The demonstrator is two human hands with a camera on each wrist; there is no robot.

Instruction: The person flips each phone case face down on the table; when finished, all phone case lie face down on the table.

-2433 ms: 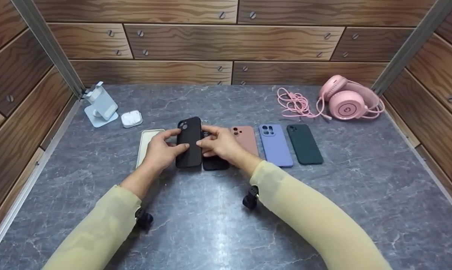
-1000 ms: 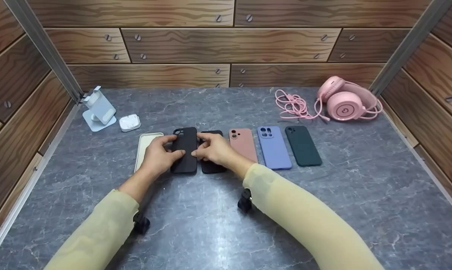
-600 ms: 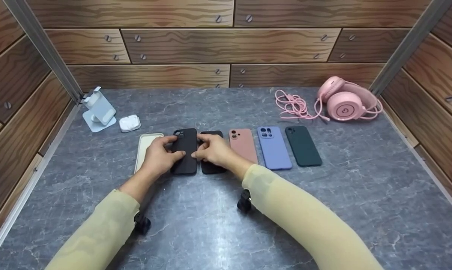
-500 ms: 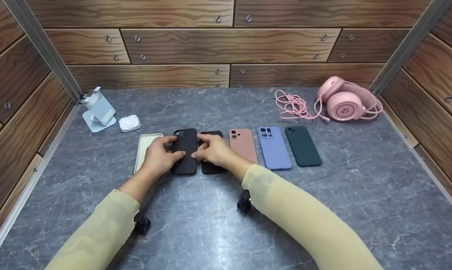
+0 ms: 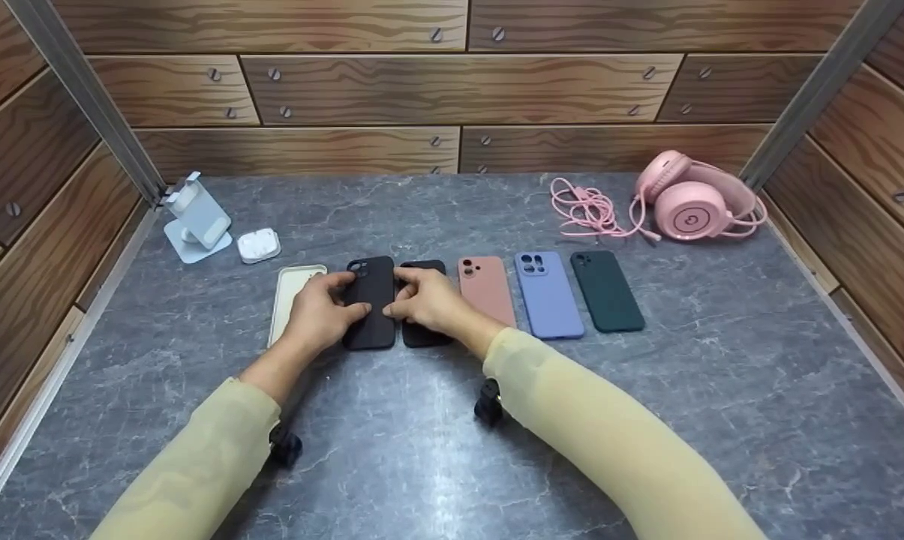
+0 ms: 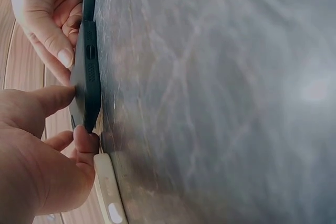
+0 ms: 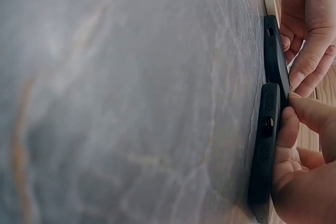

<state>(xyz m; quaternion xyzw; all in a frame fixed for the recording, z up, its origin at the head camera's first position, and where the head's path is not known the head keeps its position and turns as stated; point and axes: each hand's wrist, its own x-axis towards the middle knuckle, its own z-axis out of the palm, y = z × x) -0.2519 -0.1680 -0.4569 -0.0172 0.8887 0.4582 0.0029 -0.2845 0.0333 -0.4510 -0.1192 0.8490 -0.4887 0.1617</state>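
Observation:
A black phone case [image 5: 373, 330] lies back side up on the table, camera cutouts at its far end. My left hand [image 5: 316, 311] pinches its left edge, thumb over the back. From the other side my right hand [image 5: 433, 301] grips the right edge between thumb and fingers. That hand partly covers a second black phone case [image 5: 424, 339], just to the right. In the left wrist view, curled fingers [image 6: 84, 142] touch the held case's side. The right wrist view shows the two black cases' lower edges side by side, close to the right hand [image 7: 304, 182].
Left of the hands lies a cream phone case [image 5: 280, 304], partly covered. To the right are pink [image 5: 488, 289], blue [image 5: 553, 304] and dark green [image 5: 609, 292] cases. Farther back stand a light blue stand [image 5: 204, 217], a white earphone box [image 5: 259, 246] and pink headphones [image 5: 692, 210].
The black case, tilted up off the table in the oldest frame, has come down flat into the row. Both hands came down with it; over the last half second they have barely moved.

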